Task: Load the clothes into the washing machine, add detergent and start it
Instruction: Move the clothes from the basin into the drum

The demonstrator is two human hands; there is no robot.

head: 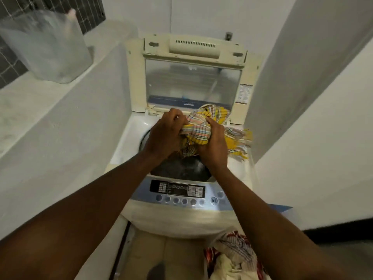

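Observation:
A top-loading washing machine [129,136] stands in front of me with its lid [191,83] raised upright at the back. A bunched yellow checked cloth [203,126] is held over the dark drum opening [181,168]. My left hand [163,136] grips its left side and my right hand [214,142] grips its middle. Part of the cloth trails over the machine's right rim. The control panel [177,191] with a row of round buttons faces me below the drum.
A pile of red, white and checked clothes [232,257] lies on the floor at the lower right. A clear plastic container [46,45] stands on the concrete ledge at the upper left. White walls close in on both sides of the machine.

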